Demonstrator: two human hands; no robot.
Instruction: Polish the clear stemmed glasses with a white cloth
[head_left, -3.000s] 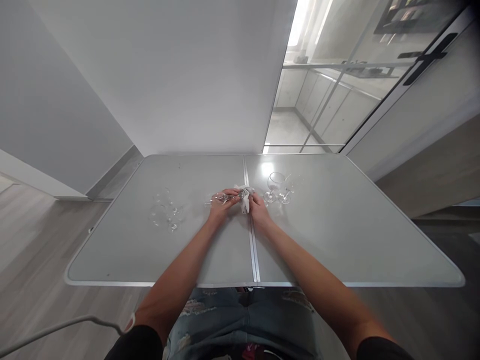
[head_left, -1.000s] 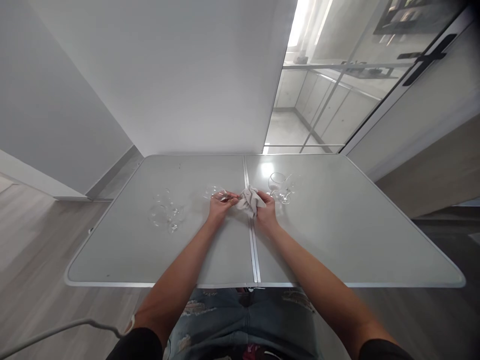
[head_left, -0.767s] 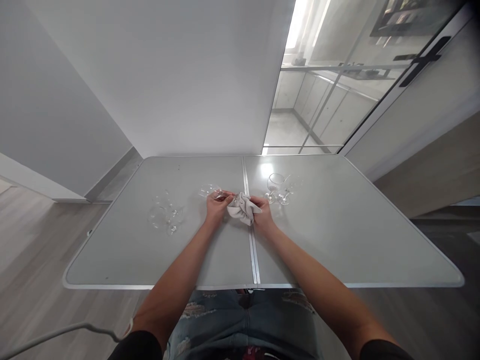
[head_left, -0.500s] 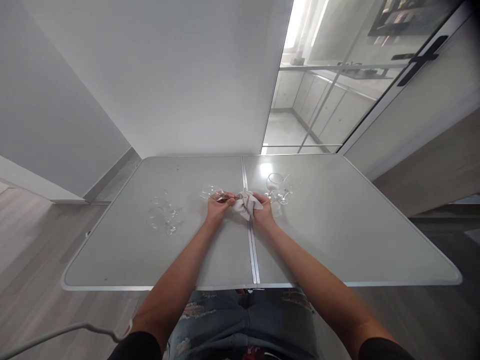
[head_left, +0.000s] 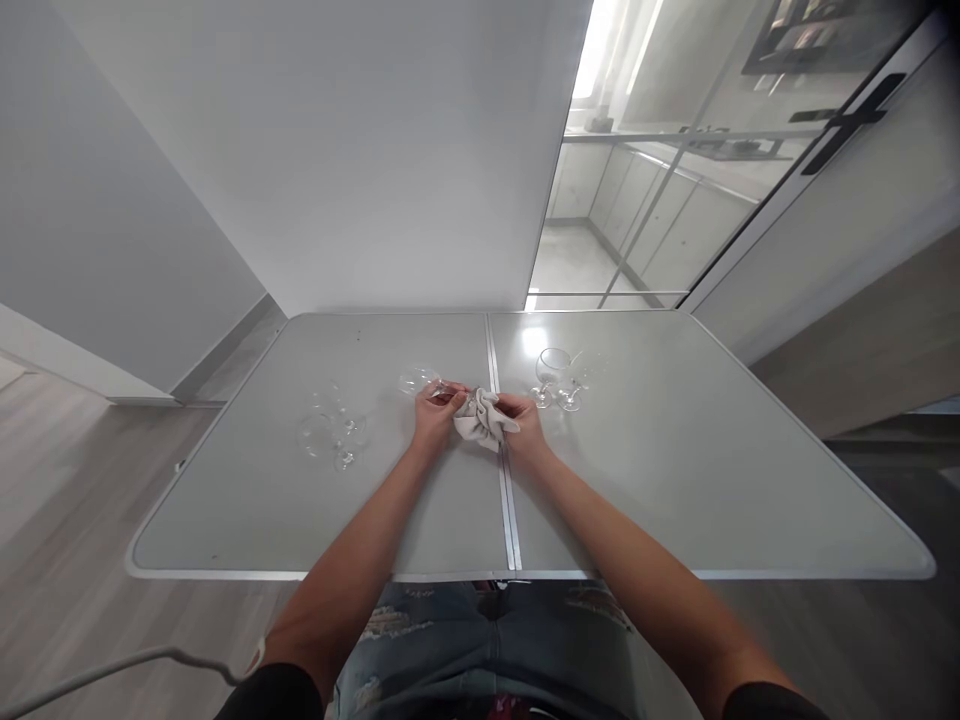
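Over the middle of the table, my left hand [head_left: 437, 415] is closed around the stem of a clear wine glass [head_left: 417, 380], whose bowl points left and lies tilted on its side. My right hand [head_left: 523, 425] grips a crumpled pale cloth [head_left: 484, 418]. The cloth is bunched between both hands and hides the foot end of the glass. Just beyond my right hand stand clear stemmed glasses [head_left: 553, 365], close together. To the left, more clear glasses [head_left: 330, 432] form a group; their outlines are faint.
A light grey folding table [head_left: 675, 460] with a metal centre seam [head_left: 507, 500] spans the view in front of me. Its far edge meets a white wall [head_left: 390, 180]. Beyond at the right is a glass-paned door [head_left: 637, 200]. A pale cable [head_left: 142, 655] hangs at lower left.
The cloth has shifted slightly left, closer to my left hand, and is bunched differently. My right hand has turned a little. The glasses on both sides stay put.
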